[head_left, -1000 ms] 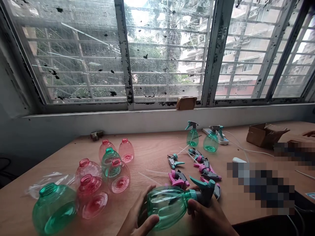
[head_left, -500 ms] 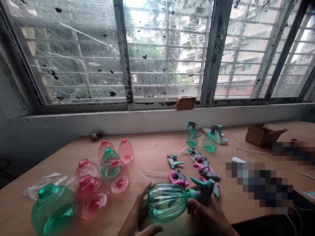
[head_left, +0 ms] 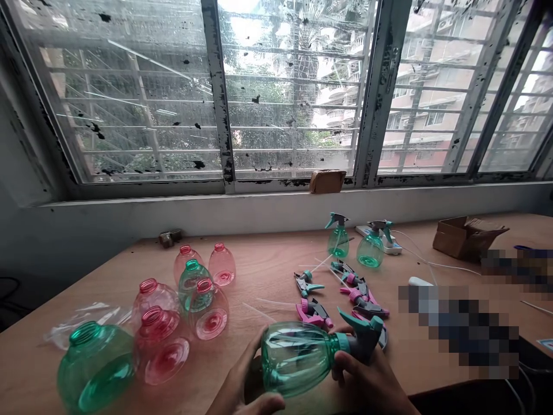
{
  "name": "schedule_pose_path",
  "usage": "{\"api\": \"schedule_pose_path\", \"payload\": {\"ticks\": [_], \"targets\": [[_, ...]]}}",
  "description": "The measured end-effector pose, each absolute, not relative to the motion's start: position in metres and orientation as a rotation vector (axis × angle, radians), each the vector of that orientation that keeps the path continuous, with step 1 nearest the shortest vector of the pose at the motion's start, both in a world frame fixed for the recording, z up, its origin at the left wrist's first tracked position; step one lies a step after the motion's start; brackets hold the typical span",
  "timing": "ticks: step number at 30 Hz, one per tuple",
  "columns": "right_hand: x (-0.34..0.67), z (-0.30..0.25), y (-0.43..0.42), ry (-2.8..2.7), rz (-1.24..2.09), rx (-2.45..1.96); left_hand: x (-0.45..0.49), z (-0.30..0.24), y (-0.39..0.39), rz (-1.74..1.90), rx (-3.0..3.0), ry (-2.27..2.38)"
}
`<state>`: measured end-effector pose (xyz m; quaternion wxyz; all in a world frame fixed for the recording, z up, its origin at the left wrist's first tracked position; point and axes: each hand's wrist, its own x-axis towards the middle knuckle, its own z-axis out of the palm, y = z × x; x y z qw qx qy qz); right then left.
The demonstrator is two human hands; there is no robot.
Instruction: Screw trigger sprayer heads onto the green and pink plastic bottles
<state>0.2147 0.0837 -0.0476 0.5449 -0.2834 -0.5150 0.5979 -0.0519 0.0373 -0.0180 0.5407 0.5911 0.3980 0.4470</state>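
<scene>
Green spray bottle (head_left: 298, 358), contents unclear: left hand (head_left: 247, 381) loosely cups its base, right hand (head_left: 367, 373) curls its grip round the neck.

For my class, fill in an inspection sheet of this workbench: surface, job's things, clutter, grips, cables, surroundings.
Surface: wood-toned table
Job's things: green spray bottle, held sideways, trigger head fitted; headless pink and green bottles at left; loose spray heads mid-table
Clutter: plastic bag, open carton
Grips: right grip on the bottle's neck and head; left grip cupped at its base, contact unclear
Cables: white cable at right
Surroundings: barred windows behind
</scene>
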Motion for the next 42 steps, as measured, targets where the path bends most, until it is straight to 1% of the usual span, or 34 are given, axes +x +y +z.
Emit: {"api": "schedule_pose_path", "payload": {"ticks": [5, 10, 15, 20, 25, 31, 34, 37, 42], "targets": [[0.213, -0.045, 0.082, -1.201, 1.436, -0.688, -0.053, -0.014, 0.037, 1.013, 1.425, 1.015], [0.212, -0.041, 0.081, -1.19, 1.405, -0.702, -0.054, -0.025, 0.037, 1.065, 1.432, 0.933], [0.211, -0.043, 0.081, -1.162, 1.385, -0.707, -0.053, -0.022, 0.038, 1.083, 1.434, 0.866], [0.211, -0.042, 0.081, -1.175, 1.402, -0.703, -0.051, -0.037, 0.043, 1.205, 1.413, 0.723], [0.212, -0.042, 0.082, -1.191, 1.41, -0.705, -0.045, -0.047, 0.039, 1.174, 1.493, 0.734], [0.212, -0.044, 0.083, -1.198, 1.423, -0.69, -0.046, -0.031, 0.038, 1.118, 1.554, 0.701], [0.212, -0.044, 0.083, -1.204, 1.417, -0.711, -0.053, -0.028, 0.04, 1.118, 1.598, 0.829], [0.212, -0.043, 0.083, -1.2, 1.405, -0.721, -0.057, -0.033, 0.041, 1.081, 1.555, 0.888], [0.212, -0.045, 0.083, -1.206, 1.417, -0.699, -0.053, -0.045, 0.043, 1.153, 1.581, 0.806]]}}
